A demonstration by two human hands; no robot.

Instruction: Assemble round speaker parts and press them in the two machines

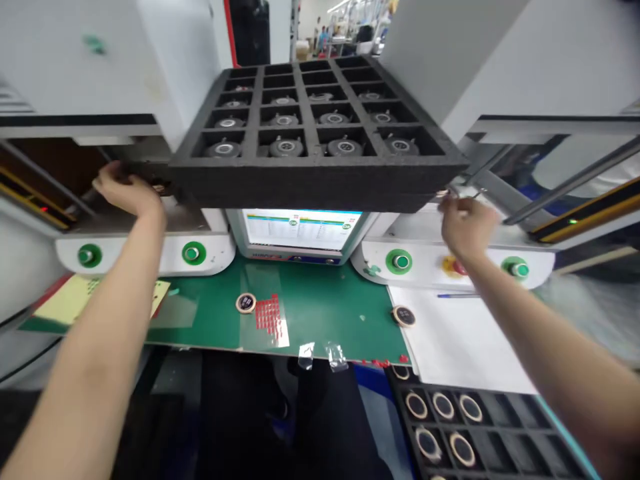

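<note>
Reaching out: both arms stretch forward to a black foam tray (320, 177) raised above the bench.
Left hand (125, 192): curled at the tray's left end, fingers tucked under or behind the corner; whether they clamp the foam cannot be told.
Right hand (463, 223): closed at the tray's right front corner, fingertips against its lower edge, knuckles toward the camera.
Tray: level between the two hands, front wall facing the camera, its compartments holding round grey parts (286, 145) in the nearer rows; the far rows look dim and mostly bare.
Edges: white machine housings (440, 60) stand close on both sides of the tray, leaving a narrow gap at each end where the hands sit.
Below: a screen (303, 230) lies just under the tray's front wall, with green buttons (193, 253) on the white consoles either side.
Open room: the green mat (320, 307) in front lies mostly bare, with two small discs (245, 303), a red sticker sheet (270, 317) and white paper (460, 333).
Near edge: a second dark tray (500, 427) of rings sits low right.
</note>
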